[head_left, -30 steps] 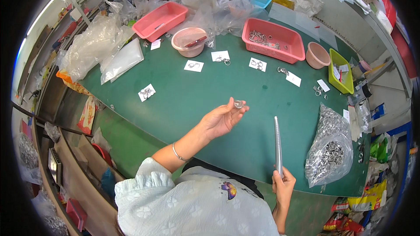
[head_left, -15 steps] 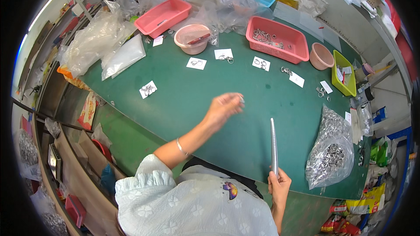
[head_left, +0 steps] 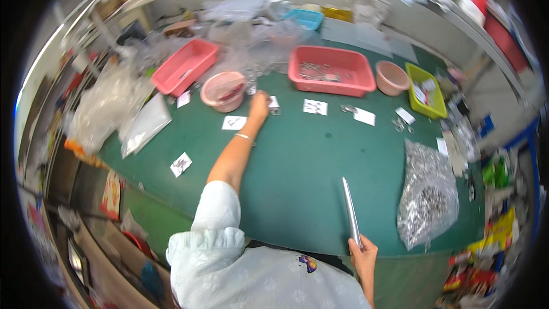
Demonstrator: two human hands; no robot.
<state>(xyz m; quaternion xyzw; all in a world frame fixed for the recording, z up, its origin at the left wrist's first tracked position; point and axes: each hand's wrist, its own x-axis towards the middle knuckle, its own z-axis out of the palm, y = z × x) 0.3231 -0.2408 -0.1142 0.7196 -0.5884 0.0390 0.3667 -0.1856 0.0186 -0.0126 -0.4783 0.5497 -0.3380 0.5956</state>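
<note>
Metal rod (head_left: pixel 350 210): clamped in my right hand (head_left: pixel 362 253), near edge. Left hand (head_left: pixel 258 105) fingers together on white card (head_left: pixel 274 102) beside pink bowl (head_left: pixel 223 91). Clear bags behind, green table (head_left: pixel 297 160).

Left hand (head_left: pixel 259 105) outstretched; right hand (head_left: pixel 363 250) closed, low.

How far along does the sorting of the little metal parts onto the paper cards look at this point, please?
Several white cards already carry metal parts. The left hand is reaching to a card by the pink bowl; the right hand holds a thin metal rod. The red tray and clear bag are well stocked.
</note>
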